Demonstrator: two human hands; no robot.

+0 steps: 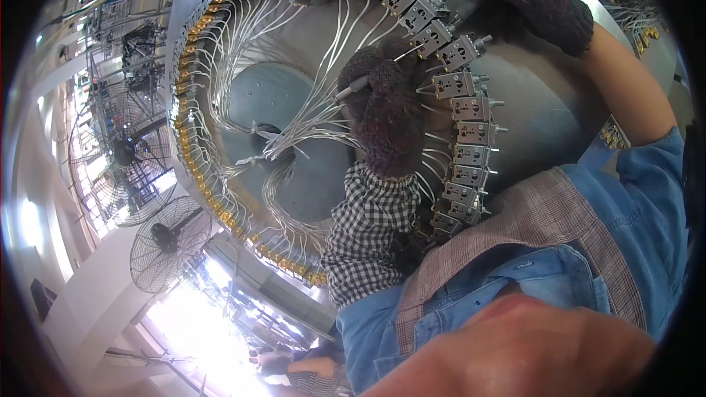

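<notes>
My left hand (386,106), in a dark knitted glove with a checked sleeve below it, is closed around the grey handle of a screwdriver (354,90). The thin shaft runs up and right, its end close to a small grey metal box (432,37); whether they touch I cannot tell. Similar boxes with threaded studs line the right and upper rim of a round metal stand (268,88). White wires (323,114) run from the rim to a bundle at its middle. Beyond the boxes, my gloved right hand (526,0) has its fingers stretched leftward and apart, with nothing visible in them.
Brass-coloured fittings (187,143) with wires curve along the stand's left rim. Two caged fans (165,239) stand to the left. More wires with brass ends (646,35) hang at the upper right. Another person's arm (312,366) shows at the bottom.
</notes>
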